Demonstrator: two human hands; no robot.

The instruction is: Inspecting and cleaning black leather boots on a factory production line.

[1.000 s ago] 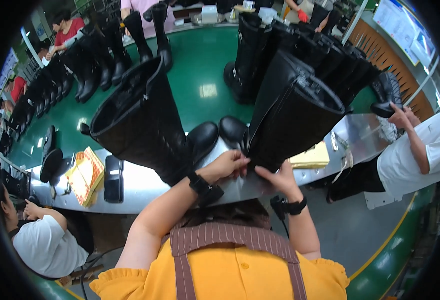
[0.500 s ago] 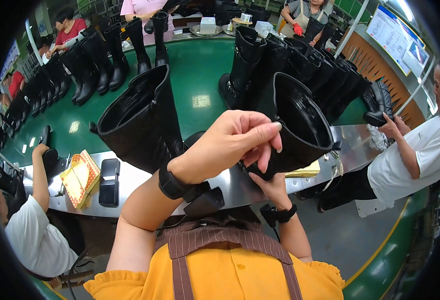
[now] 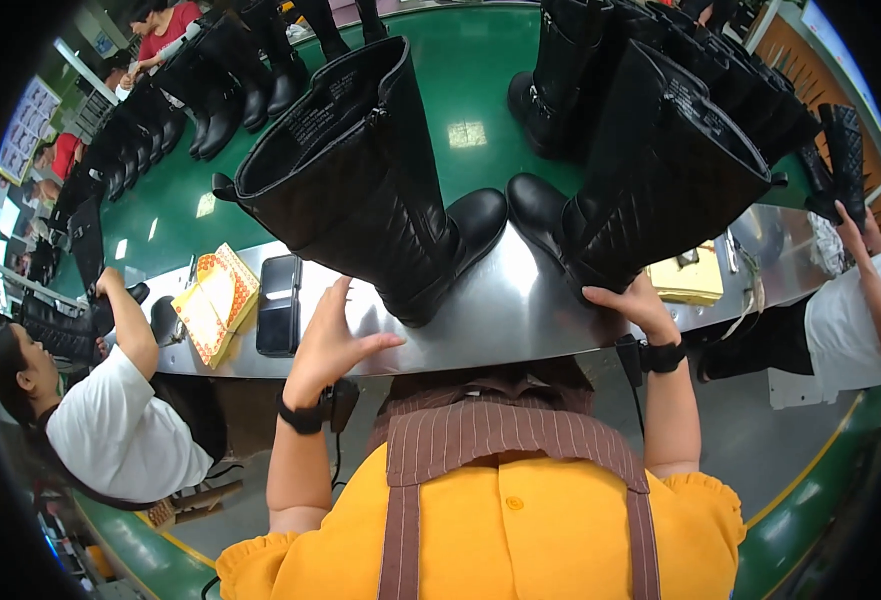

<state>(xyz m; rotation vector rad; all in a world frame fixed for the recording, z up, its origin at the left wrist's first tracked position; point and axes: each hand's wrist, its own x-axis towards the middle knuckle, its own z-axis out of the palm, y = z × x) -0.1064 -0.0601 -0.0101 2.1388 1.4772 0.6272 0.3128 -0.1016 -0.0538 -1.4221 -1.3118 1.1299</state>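
Observation:
Two tall black quilted boots stand toe to toe on a shiny steel ledge (image 3: 520, 310) in front of me. My left hand (image 3: 332, 340) is spread open just below and left of the left boot (image 3: 360, 190), near its heel, holding nothing. At the heel of the right boot (image 3: 660, 180), my right hand (image 3: 632, 303) rests with its fingers on the base of the shaft. Both wrists wear black bands.
A green conveyor belt (image 3: 460, 90) behind the ledge carries several more black boots. A black phone (image 3: 279, 304) and a yellow patterned booklet (image 3: 215, 303) lie left on the ledge, a yellow box (image 3: 688, 277) right. Seated workers in white are at the left (image 3: 110, 420) and right (image 3: 850, 300).
My left hand has come down from in front of the right boot's opening to the ledge by the left boot. The right boot now stands on the ledge.

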